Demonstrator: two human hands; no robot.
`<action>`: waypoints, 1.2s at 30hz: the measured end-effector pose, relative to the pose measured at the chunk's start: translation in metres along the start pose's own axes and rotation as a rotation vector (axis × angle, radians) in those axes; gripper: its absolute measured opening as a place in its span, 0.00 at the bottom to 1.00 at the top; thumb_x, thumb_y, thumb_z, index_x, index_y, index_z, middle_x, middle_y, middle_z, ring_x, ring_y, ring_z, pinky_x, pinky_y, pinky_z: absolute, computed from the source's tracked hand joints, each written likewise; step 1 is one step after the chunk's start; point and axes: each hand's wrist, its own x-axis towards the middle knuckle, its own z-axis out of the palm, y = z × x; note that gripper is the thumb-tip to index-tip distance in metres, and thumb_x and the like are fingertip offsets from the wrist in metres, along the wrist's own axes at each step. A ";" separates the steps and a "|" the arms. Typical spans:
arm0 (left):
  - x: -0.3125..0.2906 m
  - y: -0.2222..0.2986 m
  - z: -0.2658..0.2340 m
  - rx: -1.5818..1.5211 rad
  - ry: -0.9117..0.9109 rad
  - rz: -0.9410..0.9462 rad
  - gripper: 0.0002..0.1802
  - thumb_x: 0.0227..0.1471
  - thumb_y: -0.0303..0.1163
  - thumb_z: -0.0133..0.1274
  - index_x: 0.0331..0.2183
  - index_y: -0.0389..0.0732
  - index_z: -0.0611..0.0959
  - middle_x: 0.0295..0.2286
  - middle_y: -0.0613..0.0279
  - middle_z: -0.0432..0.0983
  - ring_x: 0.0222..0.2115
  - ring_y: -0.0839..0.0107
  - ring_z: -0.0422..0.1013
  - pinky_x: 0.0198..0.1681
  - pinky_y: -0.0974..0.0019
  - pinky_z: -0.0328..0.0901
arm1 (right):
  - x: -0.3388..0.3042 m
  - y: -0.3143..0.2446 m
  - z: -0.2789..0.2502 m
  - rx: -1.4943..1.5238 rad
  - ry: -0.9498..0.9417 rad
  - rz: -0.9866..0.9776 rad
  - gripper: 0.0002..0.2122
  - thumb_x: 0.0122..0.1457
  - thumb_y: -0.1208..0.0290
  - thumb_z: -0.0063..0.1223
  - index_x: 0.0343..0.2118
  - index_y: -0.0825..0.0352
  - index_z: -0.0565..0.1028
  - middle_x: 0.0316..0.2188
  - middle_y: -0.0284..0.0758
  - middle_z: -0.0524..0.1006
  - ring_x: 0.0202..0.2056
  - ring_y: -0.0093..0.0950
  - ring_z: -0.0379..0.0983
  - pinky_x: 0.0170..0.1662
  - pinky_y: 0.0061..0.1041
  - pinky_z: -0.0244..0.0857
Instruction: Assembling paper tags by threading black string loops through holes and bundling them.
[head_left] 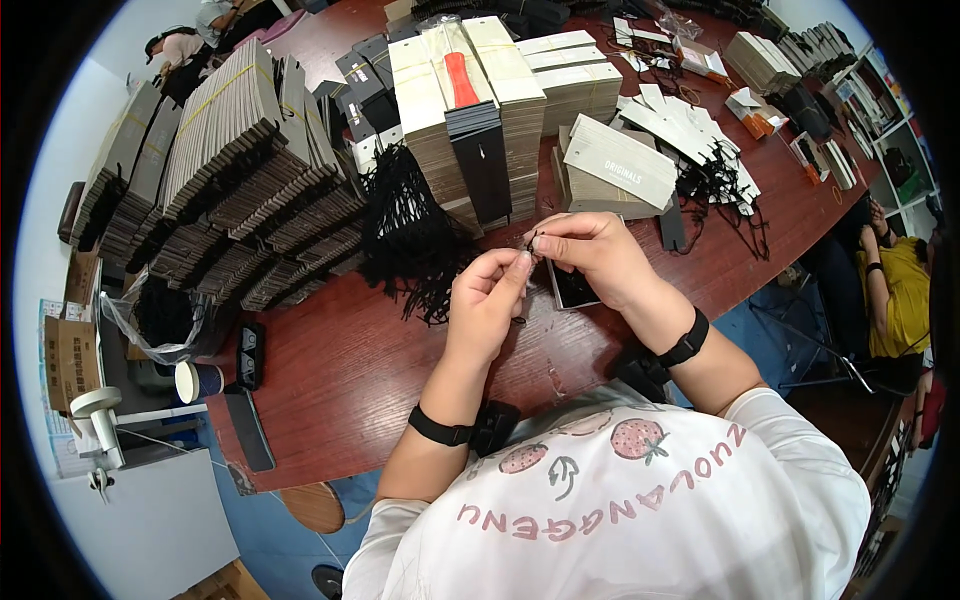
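Note:
My left hand (pixel 485 300) and my right hand (pixel 597 258) meet above the table's near middle, their fingertips closed around a thin black cord (pixel 535 241). Both thumbs and index fingers pinch it; part of the cord is hidden by the fingers. Below my right hand, a dark flat card (pixel 574 287) lies on the tabletop. Just left of my left hand spreads a heap of black cords (pixel 405 225). Straight ahead stand tall stacks of pale card tags (pixel 420 95), with a narrow stack of black tags (pixel 482 165) between them. A red-handled object (pixel 461 80) rests on top.
Grey tag stacks with black cords (pixel 225 140) crowd the left. At the right lie white-lettered grey tags (pixel 620 165), loose pale strips (pixel 690 120) and tangled black cords (pixel 720 185). A paper cup (pixel 198 382) stands by the left table edge. A person in yellow (pixel 895 300) sits at the right.

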 end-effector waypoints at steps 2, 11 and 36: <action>0.000 0.000 -0.001 -0.011 -0.011 -0.005 0.08 0.53 0.32 0.53 0.33 0.37 0.78 0.18 0.73 0.66 0.15 0.88 0.56 0.16 0.81 0.49 | 0.001 0.000 -0.002 -0.008 -0.026 -0.013 0.08 0.52 0.76 0.58 0.33 0.74 0.78 0.29 0.35 0.78 0.33 0.19 0.72 0.37 0.17 0.65; -0.004 0.006 -0.002 -0.057 -0.113 -0.053 0.07 0.54 0.32 0.52 0.31 0.37 0.78 0.18 0.73 0.66 0.15 0.88 0.56 0.16 0.82 0.48 | 0.002 0.015 0.000 0.461 -0.176 -0.006 0.05 0.55 0.75 0.54 0.34 0.67 0.73 0.30 0.34 0.74 0.24 0.16 0.65 0.26 0.14 0.57; 0.006 0.012 -0.001 0.699 0.308 0.701 0.07 0.44 0.29 0.59 0.24 0.36 0.78 0.25 0.59 0.69 0.28 0.65 0.66 0.33 0.68 0.62 | -0.009 0.004 -0.005 0.062 -0.149 0.173 0.02 0.51 0.79 0.57 0.26 0.70 0.75 0.22 0.34 0.78 0.17 0.13 0.64 0.18 0.12 0.55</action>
